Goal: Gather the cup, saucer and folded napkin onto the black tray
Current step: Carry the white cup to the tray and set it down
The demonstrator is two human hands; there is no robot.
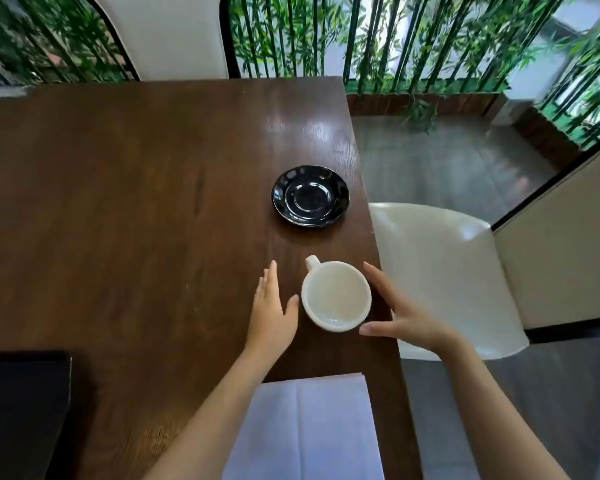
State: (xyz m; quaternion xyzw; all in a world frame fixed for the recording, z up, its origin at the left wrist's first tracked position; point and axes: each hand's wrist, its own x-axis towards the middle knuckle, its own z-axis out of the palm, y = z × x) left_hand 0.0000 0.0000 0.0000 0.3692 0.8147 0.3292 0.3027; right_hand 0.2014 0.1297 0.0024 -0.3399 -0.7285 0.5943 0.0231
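Note:
A white cup (pixel 336 295) stands upright on the dark wooden table (pixel 118 202), its handle pointing away to the left. My left hand (pixel 273 308) is open just left of the cup, thumb close to its rim. My right hand (pixel 400 311) is open on the cup's right side, fingers curved around it, thumb near its front. Neither hand clearly grips it. A glossy black saucer (pixel 310 195) lies farther back near the table's right edge. A folded white napkin (pixel 309 431) lies at the near edge. The black tray (pixel 21 410) sits at the lower left, partly cut off.
The table's right edge runs just past the cup and saucer. A white chair (pixel 440 271) stands right of the table, another white chair back (pixel 174 32) at the far side. Bamboo plants line the background.

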